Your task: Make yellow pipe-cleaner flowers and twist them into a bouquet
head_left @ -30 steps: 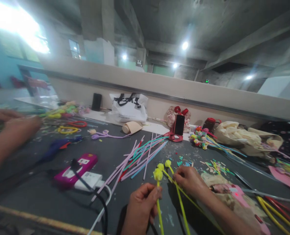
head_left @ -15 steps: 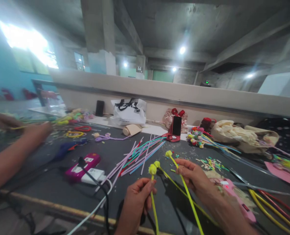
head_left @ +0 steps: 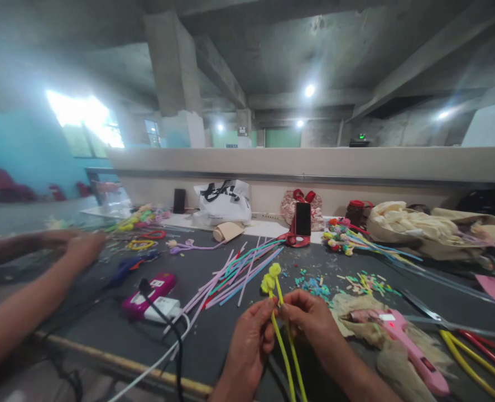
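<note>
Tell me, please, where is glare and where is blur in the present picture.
Head view, upper left: the window glares white; head view, top: a ceiling light wears a halo; head view, left: a co-worker's hand looks smeared; head view, centre: the yellow stem tips look sharper.

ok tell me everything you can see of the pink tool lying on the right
The pink tool has a long, smooth, plastic-looking body with a small lit red light, a white patch beside it and a dark inset near its rounded end. Its narrower front is mottled and brownish, and points left. It lies slanted on a crumpled beige sheet, rounded end towards the viewer, near the scissors; whether those touch it is unclear. The right hand is not holding it.
</note>
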A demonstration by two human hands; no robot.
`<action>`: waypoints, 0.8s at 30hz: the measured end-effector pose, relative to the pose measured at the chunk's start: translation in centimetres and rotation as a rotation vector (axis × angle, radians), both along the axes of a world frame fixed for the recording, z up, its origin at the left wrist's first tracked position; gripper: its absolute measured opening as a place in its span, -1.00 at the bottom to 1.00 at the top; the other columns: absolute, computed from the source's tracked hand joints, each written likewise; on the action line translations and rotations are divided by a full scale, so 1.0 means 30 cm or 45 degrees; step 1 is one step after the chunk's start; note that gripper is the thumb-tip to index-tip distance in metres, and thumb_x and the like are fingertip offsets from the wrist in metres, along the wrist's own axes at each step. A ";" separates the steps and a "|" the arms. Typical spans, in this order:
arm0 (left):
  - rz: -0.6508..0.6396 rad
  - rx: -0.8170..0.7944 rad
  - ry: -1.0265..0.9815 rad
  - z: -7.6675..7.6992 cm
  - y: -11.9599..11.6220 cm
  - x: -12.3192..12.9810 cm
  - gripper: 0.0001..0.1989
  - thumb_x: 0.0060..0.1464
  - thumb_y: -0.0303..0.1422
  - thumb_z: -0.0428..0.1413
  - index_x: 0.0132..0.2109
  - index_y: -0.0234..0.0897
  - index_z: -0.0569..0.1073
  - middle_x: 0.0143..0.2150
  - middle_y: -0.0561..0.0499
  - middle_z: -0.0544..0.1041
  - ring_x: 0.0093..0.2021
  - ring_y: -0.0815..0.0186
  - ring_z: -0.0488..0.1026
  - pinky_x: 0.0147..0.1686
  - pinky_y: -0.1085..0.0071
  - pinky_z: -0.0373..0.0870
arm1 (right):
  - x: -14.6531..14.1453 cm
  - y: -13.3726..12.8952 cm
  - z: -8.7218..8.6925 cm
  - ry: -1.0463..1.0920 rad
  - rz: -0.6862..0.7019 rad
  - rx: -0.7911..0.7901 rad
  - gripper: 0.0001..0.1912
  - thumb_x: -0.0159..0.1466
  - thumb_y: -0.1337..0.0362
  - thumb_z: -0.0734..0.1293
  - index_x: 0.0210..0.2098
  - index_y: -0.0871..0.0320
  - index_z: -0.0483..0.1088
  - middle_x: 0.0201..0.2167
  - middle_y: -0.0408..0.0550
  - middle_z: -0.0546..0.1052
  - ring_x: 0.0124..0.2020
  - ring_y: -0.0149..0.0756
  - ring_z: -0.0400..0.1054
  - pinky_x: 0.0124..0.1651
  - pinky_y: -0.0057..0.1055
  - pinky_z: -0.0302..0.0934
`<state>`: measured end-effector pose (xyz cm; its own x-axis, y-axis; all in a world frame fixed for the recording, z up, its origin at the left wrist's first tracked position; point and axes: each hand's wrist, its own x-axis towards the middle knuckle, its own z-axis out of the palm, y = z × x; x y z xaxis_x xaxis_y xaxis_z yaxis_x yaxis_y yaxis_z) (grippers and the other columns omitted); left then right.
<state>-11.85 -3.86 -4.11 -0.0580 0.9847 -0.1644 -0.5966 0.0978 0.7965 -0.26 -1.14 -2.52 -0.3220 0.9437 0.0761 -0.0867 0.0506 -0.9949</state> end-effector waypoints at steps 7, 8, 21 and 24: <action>0.084 0.096 0.226 0.064 -0.051 0.026 -0.73 -0.12 -0.21 0.13 -0.50 -0.38 0.40 -0.71 0.16 0.32 -0.81 0.64 0.02 -0.81 0.67 -0.11 | 0.051 -0.049 0.015 -0.069 -0.140 0.332 -0.86 0.08 0.22 0.31 -0.48 0.18 0.36 -0.62 -0.25 0.34 -0.64 -0.50 0.14 -0.59 -0.56 0.03; 0.085 0.096 0.261 0.075 -0.058 0.029 -0.72 -0.12 -0.20 0.13 -0.53 -0.37 0.39 -0.75 0.18 0.27 -0.82 0.64 -0.01 -0.81 0.67 -0.13 | 0.063 -0.061 0.022 -0.111 -0.152 0.387 -0.87 0.10 0.23 0.29 -0.46 0.18 0.36 -0.62 -0.24 0.34 -0.63 -0.48 0.15 -0.57 -0.55 0.04; -0.009 0.135 0.469 0.105 -0.095 0.108 -0.69 -0.24 -0.20 0.20 -0.38 -0.39 0.50 -0.75 0.17 0.25 -0.79 0.59 0.07 -0.78 0.64 0.00 | 0.168 -0.129 0.004 -0.544 -0.285 0.921 -0.86 0.16 0.29 0.20 -0.47 0.12 0.36 -0.59 -0.16 0.43 -0.58 -0.39 0.30 -0.53 -0.55 0.11; -0.001 0.099 0.527 0.102 -0.093 0.117 -0.61 -0.30 -0.13 0.21 -0.35 -0.36 0.51 -0.78 0.17 0.25 -0.81 0.57 0.06 -0.80 0.62 -0.05 | 0.181 -0.129 -0.012 -0.593 -0.345 1.052 -0.88 0.14 0.30 0.22 -0.49 0.10 0.35 -0.62 -0.17 0.41 -0.61 -0.39 0.28 -0.54 -0.54 0.10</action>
